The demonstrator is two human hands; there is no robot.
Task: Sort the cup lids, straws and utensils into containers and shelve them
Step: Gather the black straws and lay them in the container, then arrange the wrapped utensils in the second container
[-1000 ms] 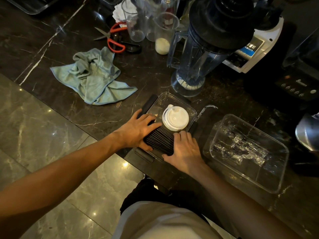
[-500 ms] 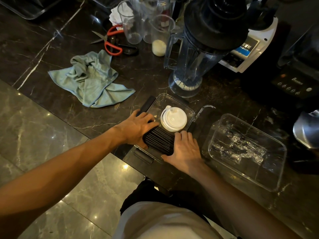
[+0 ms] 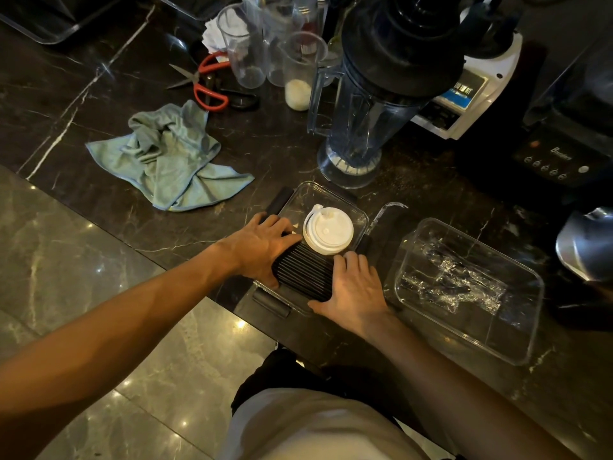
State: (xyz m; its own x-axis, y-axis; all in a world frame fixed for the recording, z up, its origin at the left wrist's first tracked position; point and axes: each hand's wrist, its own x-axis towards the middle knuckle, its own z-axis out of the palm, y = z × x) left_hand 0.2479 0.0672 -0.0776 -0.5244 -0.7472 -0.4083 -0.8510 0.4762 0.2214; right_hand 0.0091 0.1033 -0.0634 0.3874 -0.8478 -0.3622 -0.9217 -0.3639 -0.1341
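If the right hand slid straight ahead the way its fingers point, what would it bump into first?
Probably the white cup lids: the right hand points its fingertips at them from close by, inside the clear container.

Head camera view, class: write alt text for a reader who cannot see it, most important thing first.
A person's left hand and right hand press on either side of a row of black straws in a clear container that also holds white cup lids. A second clear container of wrapped utensils sits to the right on the dark marble counter.
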